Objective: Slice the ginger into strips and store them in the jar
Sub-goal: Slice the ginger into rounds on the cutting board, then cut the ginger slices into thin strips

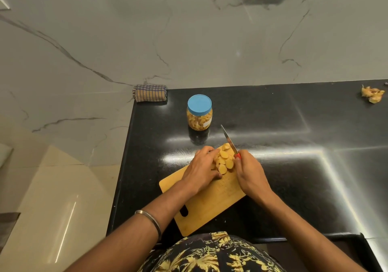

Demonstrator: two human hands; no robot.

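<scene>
Wooden cutting board (210, 204) lies angled on black counter (283, 177), ginger slices (224, 161) heaped at its far end. Left hand (201, 171) rests fingers over the heap w/ thumb tucked, prob. to steady it for cutting. Right hand (249, 175) grips knife (230, 140) by its red handle, fingers curled, blade pointing away over the slices. Jar (199, 113) stands beyond board, blue lid on, part-filled, so needs opening before storing.

Colours & patterns, kitchen counter
Black countertop (273, 124); tan wood cutting board (207, 206); pale yellow ginger slices (224, 160); jar (199, 120) w/ blue lid (199, 104); red-handled knife (230, 141); blue/tan striped cloth (149, 93); white grey-veined marble wall (189, 41).
</scene>
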